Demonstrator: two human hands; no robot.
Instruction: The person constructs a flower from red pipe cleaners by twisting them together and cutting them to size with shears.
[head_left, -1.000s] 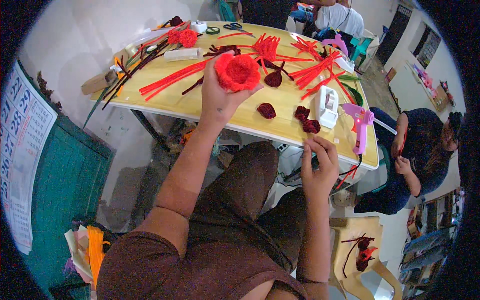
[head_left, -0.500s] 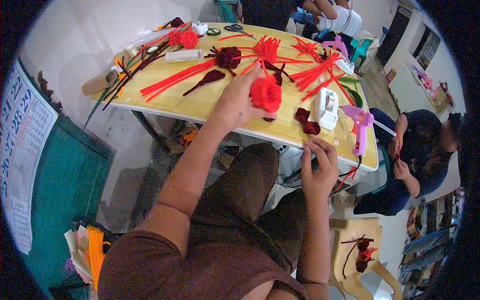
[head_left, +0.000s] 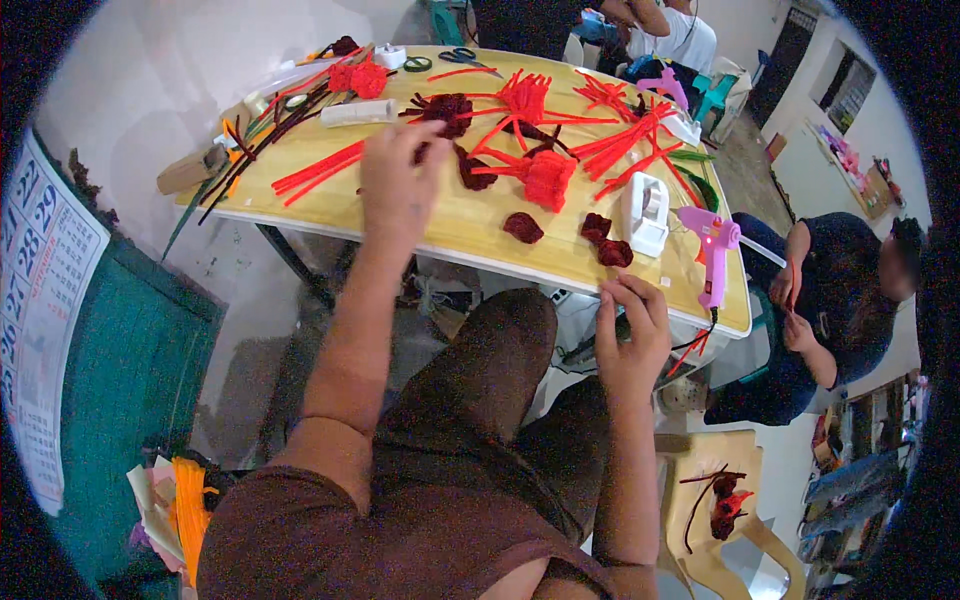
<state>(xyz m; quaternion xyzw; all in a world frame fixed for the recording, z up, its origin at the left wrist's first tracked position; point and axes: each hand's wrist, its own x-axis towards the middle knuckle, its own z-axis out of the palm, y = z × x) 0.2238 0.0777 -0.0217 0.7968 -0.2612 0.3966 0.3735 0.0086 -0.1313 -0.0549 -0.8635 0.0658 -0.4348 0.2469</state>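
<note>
My left hand (head_left: 395,190) reaches over the table, slightly blurred, its fingers apart above a dark red fuzzy leaf-shaped piece (head_left: 421,153) that it mostly covers. Just beyond lies a dark red fuzzy bundle (head_left: 446,114). Right of this hand, a bright red fuzzy flower-like piece (head_left: 548,181) rests on the table with its red stems pointing left. Close to the front edge are a dark red petal-like piece (head_left: 522,228) and a pair of joined dark red pieces (head_left: 607,241). My right hand (head_left: 636,335) hovers by that edge, thumb and forefinger pinched together; anything between them is too small to make out.
On the yellow table (head_left: 455,222) stand a white tape dispenser (head_left: 648,212) and a pink glue gun (head_left: 714,255) with a cord. Red pipe cleaners (head_left: 625,140), scissors (head_left: 468,58) and a clear roll (head_left: 360,113) lie farther back. A person (head_left: 835,300) sits at the right.
My left hand has let go of the bright red flower-like piece, leaving it on the table, and moved left to the dark red leaf-shaped piece. My right hand has barely moved.
</note>
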